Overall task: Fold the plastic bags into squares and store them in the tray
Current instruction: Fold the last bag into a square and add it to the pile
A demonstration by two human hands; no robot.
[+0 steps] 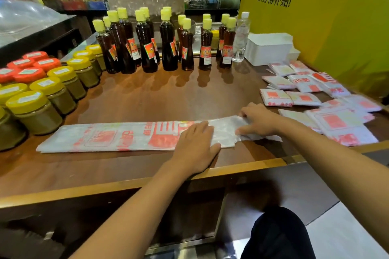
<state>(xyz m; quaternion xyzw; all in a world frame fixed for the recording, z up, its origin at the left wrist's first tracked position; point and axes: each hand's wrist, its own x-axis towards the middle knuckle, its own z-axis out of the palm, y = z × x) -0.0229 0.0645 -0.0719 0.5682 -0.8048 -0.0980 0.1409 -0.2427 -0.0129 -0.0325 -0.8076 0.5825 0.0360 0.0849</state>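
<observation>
A white plastic bag (109, 137) with red print lies folded into a long strip across the front of the wooden counter. My left hand (194, 146) presses flat on the strip right of its middle. My right hand (260, 120) pinches the strip's right end, where the handles are, and lifts it a little. Several folded square bags (303, 85) lie spread at the right. Unfolded flat bags (345, 124) are stacked at the near right. A white tray (268, 48) stands at the back right.
Dark sauce bottles (168, 46) with yellow caps line the back of the counter, beside a clear water bottle (241, 38). Jars (35, 109) with yellow and red lids crowd the left. A yellow wall (336, 17) bounds the right. The counter's front edge (126, 185) is near.
</observation>
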